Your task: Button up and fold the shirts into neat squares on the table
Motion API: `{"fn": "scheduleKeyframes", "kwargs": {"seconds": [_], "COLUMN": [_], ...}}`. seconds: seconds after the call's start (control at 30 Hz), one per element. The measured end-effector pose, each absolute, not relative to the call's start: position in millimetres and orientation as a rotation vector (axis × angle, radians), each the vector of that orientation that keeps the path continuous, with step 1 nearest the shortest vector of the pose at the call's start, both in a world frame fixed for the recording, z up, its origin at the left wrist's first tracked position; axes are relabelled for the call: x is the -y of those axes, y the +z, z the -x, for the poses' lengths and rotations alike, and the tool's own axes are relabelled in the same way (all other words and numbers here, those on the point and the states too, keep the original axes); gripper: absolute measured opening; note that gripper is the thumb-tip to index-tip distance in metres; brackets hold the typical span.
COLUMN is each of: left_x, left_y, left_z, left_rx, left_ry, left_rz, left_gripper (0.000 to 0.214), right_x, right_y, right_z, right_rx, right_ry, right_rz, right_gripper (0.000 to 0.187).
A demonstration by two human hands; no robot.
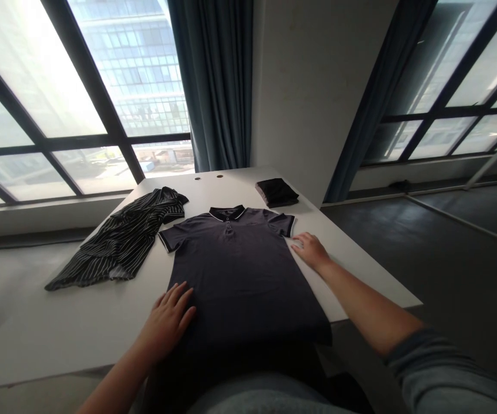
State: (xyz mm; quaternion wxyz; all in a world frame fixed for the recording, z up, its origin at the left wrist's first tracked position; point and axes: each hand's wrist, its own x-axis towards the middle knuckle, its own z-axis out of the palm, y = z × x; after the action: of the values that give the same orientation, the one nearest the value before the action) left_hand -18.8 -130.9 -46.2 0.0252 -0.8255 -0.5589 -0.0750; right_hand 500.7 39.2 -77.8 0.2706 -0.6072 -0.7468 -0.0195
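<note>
A dark grey polo shirt lies spread face up on the white table, its black collar with white trim pointing away from me. Its hem hangs over the near edge. My left hand rests flat on the shirt's lower left side, fingers stretched out and apart. On the other side, my right hand is beside the shirt's right sleeve, near its cuff, with the fingers slightly bent and apart. Nothing shows in either hand.
A black striped garment lies crumpled on the left of the white table. A folded dark garment sits at the far right. Beyond stand a blue curtain, a pillar and large windows.
</note>
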Motion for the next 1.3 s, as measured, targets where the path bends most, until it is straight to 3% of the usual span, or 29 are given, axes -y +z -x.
{"fn": "scheduleKeyframes", "kwargs": {"seconds": [0.2,0.47,0.83,1.07,1.3], "left_x": [50.9,-82.3,-100.6,-98.7,-97.2], "left_y": [4.3,-24.8,-59.9,-54.8,-54.4], "left_z": [-121.1,-285.4,-285.0,-286.2,-285.5], "left_rx": [1.456,1.473,1.293,1.28,1.293], "left_ry": [-0.26,-0.294,-0.305,-0.271,-0.314], "left_rz": [2.85,2.941,3.053,3.065,3.065], "left_gripper": [0.048,0.055,0.059,0.06,0.056], "right_x": [-90.6,-100.2,-95.3,-95.5,-97.7], "right_y": [-79.7,-78.2,-72.3,-68.1,-74.9], "right_z": [-502.1,-505.3,-510.8,-500.4,-501.7], "right_rx": [2.008,2.047,1.849,2.031,2.003], "right_ry": [-0.185,-0.088,-0.178,-0.079,-0.029], "right_rz": [1.556,1.542,1.876,1.495,1.606], "right_gripper": [0.03,0.009,0.012,0.038,0.024]}}
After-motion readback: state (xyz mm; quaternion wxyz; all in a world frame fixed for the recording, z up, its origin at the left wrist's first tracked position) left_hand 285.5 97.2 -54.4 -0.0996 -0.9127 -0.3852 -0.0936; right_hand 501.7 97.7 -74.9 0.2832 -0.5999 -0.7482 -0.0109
